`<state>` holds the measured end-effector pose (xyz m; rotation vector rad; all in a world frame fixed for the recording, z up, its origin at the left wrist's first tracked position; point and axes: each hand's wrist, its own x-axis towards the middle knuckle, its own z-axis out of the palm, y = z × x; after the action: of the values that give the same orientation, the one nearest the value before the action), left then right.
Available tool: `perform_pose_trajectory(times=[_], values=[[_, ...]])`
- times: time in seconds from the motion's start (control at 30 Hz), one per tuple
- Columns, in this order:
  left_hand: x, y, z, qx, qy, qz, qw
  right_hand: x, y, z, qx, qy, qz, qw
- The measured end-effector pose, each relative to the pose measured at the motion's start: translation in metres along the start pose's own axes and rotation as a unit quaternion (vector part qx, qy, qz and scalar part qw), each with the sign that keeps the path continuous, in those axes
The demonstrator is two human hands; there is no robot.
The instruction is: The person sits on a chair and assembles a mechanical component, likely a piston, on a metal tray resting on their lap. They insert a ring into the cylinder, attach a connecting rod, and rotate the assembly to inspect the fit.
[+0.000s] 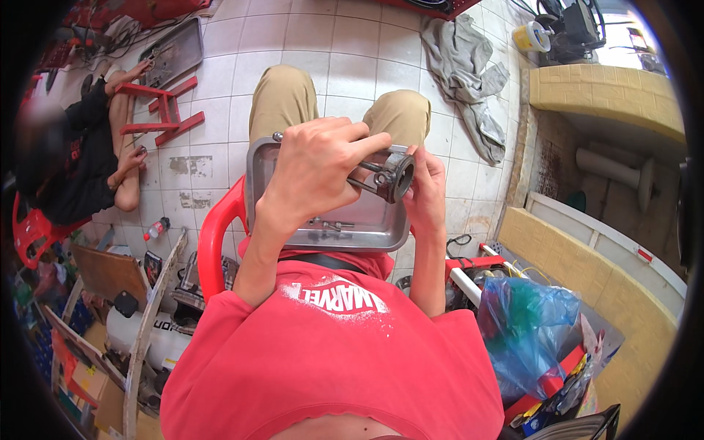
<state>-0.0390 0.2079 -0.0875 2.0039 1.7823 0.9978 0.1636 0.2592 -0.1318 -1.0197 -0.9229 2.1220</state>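
Ring-ended metal part (398, 177) is raised over the right side of the tray (370, 214). Left hand (317, 165) curled over its rods, taking the weight I'd say; right hand (427, 185) has fingers nearly closed at the ring's right edge, probably steadying it. Tray sits on my lap, likely to catch loose bits; small metal pieces (335, 225) lie at its near side. Beyond: white tiled floor (341, 40), grey cloth (466, 73) far right, red stool (169, 114) and seated co-worker (73, 158) left, blue plastic bag (521, 337) near right.
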Motion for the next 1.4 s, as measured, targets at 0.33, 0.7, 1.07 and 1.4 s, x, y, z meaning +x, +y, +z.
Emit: perform_pose_trajectory(times=[0.33, 0.7, 1.07, 1.4], values=[[0.001, -0.007, -0.015, -0.242, 0.126, -0.103, 0.956, -0.003, 0.017, -0.001, -0.387, 0.047, -0.22, 0.894], [-0.008, -0.023, -0.007, -0.63, 0.208, -0.168, 0.729, -0.001, 0.076, -0.014, -0.693, -0.055, -0.281, 0.661], [-0.006, -0.014, 0.004, -0.644, 0.118, -0.093, 0.75, -0.009, 0.018, 0.023, -0.255, -0.08, -0.121, 0.956], [0.004, -0.017, -0.007, -0.656, 0.022, -0.01, 0.754, -0.01, -0.041, 0.051, -0.313, -0.078, -0.134, 0.937]])
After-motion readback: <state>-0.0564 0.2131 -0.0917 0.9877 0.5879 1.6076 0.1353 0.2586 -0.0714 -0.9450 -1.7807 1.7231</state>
